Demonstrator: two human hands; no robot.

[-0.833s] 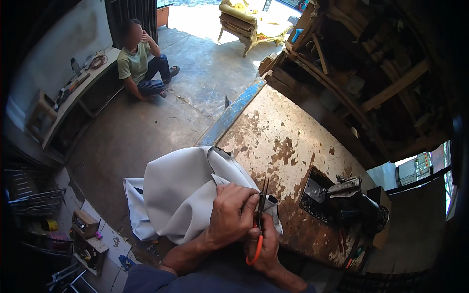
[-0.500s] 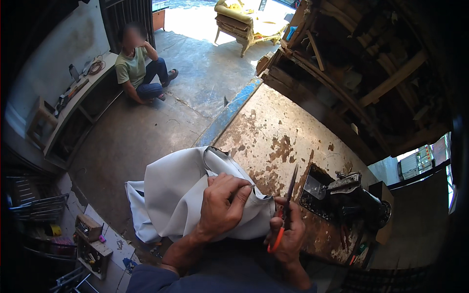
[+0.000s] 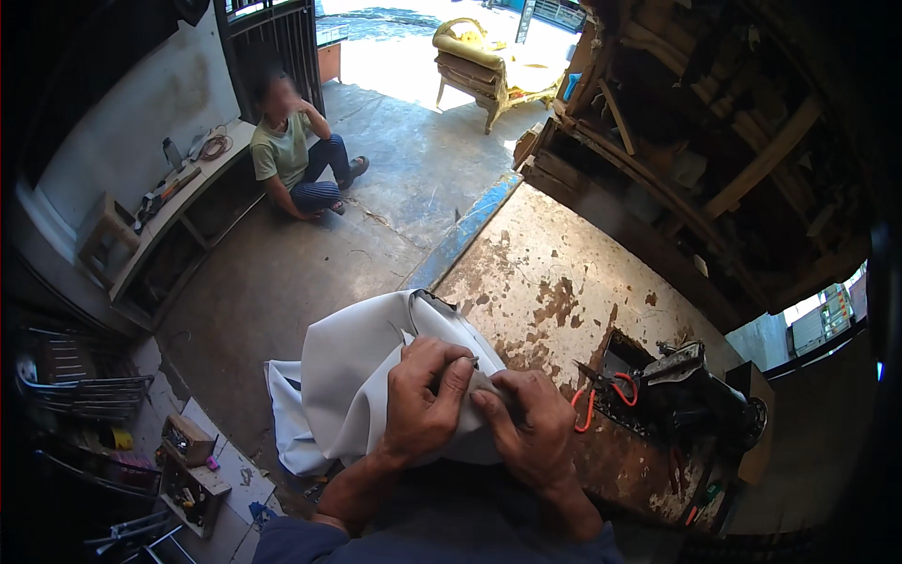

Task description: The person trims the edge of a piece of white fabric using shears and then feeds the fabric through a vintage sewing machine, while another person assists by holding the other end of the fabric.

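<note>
A large sheet of pale grey leatherette-like material (image 3: 348,376) lies bunched before me, spilling over the table's left side. My left hand (image 3: 423,399) pinches its edge between thumb and fingers, and a small dark tip shows at the pinch. Close on the right, my right hand (image 3: 534,428) also has thumb and fingers closed on the material's edge. Orange-handled scissors (image 3: 590,412) rest on the table beside the sewing machine (image 3: 686,387), a little right of my right hand. The exact edge under my fingertips is partly hidden.
The worn table (image 3: 526,254) has peeling paint and a blue edge. A wooden frame (image 3: 733,179) stands beyond at right. On the floor sits a person (image 3: 287,155) by a low bench (image 3: 188,197). A stripped armchair (image 3: 489,70) stands farther out. Small wooden boxes (image 3: 193,489) lie lower left.
The scissors have left my right hand and now lie on the table near the sewing machine. My right hand has moved left to the material's edge. The whole view has shifted slightly.
</note>
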